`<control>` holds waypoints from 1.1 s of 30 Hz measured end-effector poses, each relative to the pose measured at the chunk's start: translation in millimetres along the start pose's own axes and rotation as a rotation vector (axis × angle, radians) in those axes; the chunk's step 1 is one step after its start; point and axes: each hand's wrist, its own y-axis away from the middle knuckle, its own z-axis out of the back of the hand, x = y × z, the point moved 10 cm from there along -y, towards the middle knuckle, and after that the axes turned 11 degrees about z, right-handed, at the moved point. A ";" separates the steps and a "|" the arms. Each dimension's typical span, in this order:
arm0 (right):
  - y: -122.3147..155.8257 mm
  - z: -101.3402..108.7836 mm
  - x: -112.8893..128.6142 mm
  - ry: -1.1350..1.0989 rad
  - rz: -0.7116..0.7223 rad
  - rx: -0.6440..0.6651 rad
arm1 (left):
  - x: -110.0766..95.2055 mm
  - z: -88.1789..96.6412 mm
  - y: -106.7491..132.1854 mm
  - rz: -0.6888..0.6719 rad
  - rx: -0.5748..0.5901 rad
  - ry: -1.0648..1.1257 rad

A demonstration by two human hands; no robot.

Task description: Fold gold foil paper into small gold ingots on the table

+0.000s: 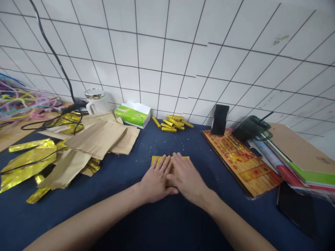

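A gold foil paper [155, 159] lies on the dark blue tabletop in front of me, mostly covered by both hands. My left hand [156, 180] is flat on it with the fingers stretched forward. Beside it, slightly blurred, my right hand [187, 178] presses on the paper with its fingers extended, and the two hands touch or overlap near the thumbs. A brownish patch shows between them. Farther back, by the wall, a small pile of narrow rolled or folded gold foil pieces [175, 122] rests on the table.
To the left lie brown paper sheets [96, 137], crumpled gold foil [31, 160] and a black cable [56, 55]. A tissue pack [133, 114] and white mug [98, 104] stand behind. On the right are a phone [220, 119], a red-gold packet [242, 160], a dark cup [250, 128] and folders [303, 150].
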 end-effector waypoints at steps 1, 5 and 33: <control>-2.6 -10.1 8.4 -0.042 0.035 0.033 | -0.9 -0.2 0.4 -0.009 -0.003 0.001; 2.2 -39.2 2.5 -0.068 0.016 0.113 | -1.9 1.5 -0.4 -0.009 -0.035 0.021; 21.3 -41.9 -23.6 0.077 -0.060 0.048 | -4.4 0.3 -10.0 -0.088 0.080 -0.004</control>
